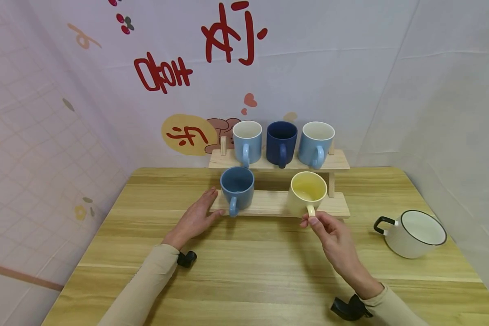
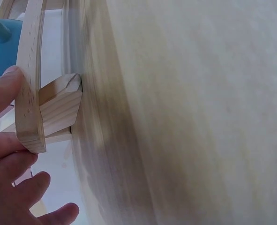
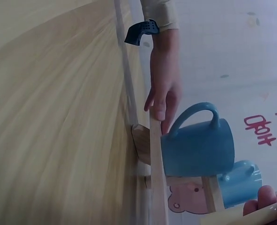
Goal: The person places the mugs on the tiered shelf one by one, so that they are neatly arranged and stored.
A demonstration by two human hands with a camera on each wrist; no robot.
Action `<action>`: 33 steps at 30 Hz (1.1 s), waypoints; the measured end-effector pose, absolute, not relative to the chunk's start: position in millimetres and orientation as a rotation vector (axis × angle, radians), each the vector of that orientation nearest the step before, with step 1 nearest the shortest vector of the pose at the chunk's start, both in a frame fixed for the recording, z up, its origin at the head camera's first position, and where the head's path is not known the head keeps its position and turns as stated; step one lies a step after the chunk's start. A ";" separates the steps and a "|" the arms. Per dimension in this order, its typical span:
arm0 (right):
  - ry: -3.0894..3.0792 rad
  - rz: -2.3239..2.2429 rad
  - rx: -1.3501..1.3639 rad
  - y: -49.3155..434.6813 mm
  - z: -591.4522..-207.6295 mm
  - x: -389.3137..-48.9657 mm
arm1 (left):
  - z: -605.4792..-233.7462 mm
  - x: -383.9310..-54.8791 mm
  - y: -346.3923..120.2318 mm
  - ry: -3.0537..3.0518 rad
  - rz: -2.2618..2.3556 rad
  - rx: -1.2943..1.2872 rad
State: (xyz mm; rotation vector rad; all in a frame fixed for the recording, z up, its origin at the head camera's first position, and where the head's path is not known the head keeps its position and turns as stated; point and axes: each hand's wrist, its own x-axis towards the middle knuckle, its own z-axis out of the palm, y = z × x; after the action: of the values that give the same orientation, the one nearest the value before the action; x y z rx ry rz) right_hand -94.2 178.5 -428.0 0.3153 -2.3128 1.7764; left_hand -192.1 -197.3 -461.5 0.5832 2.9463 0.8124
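Observation:
A two-tier wooden rack (image 1: 269, 203) stands on the table. My left hand (image 1: 197, 216) holds the left end of its lower board, the thumb along the front edge in the left wrist view. Beside that hand a medium-blue mug (image 1: 246, 199) sits upright on the lower board, handle forward. At the board's right part is a pale yellow mug (image 1: 296, 202), its handle pinched between thumb and fingers of my right hand (image 1: 340, 246). In the right wrist view only part of the yellow mug (image 3: 222, 219) shows, at the bottom edge.
On the upper board stand a light-blue mug (image 1: 248, 147), a navy mug (image 1: 275, 149) and another light-blue mug (image 1: 307, 151), handles forward. A white enamel mug (image 1: 407, 240) with a black rim and handle is at the table's right. Behind the rack hangs a printed cloth (image 1: 330, 68).

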 end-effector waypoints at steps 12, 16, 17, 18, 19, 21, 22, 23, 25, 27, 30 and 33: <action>-2.330 1.855 0.335 156.4 -434.0 -104.5 | -461.8 -191.7 -197.0 2.933 0.826 0.560; -2.340 1.872 0.348 150.7 -434.5 -109.4 | -462.4 -191.6 -197.3 2.927 0.830 0.552; -2.339 1.881 0.353 149.2 -434.5 -110.8 | -462.5 -191.5 -197.5 2.927 0.832 0.552; -2.338 1.894 0.354 147.7 -434.6 -112.0 | -462.7 -191.6 -197.6 2.928 0.834 0.554; -2.337 1.902 0.357 146.3 -434.8 -113.4 | -463.1 -191.6 -197.8 2.929 0.833 0.554; -2.334 1.922 0.358 143.7 -435.8 -116.4 | -463.0 -191.5 -197.8 2.931 0.834 0.556; -2.331 1.932 0.359 142.3 -436.1 -117.8 | -463.2 -191.6 -197.9 2.931 0.834 0.557; -2.330 1.940 0.361 140.9 -436.6 -119.0 | -463.4 -191.7 -197.8 2.934 0.834 0.559; -2.325 1.958 0.365 138.2 -437.7 -121.2 | -463.5 -191.7 -197.8 2.935 0.833 0.562; -2.319 1.979 0.371 135.2 -438.6 -123.1 | -463.7 -191.9 -197.9 2.937 0.835 0.567; -2.314 2.006 0.379 130.6 -439.9 -125.7 | -464.5 -192.6 -197.9 2.939 0.834 0.572; -2.312 2.015 0.384 126.8 -442.1 -128.7 | -465.3 -193.0 -197.7 2.938 0.830 0.565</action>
State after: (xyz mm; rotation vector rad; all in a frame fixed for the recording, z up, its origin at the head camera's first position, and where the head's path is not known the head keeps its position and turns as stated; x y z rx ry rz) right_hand -128.7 126.8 -442.1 0.3839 -2.3124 2.0150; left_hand -193.0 -197.7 -465.3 0.5655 2.9381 0.8298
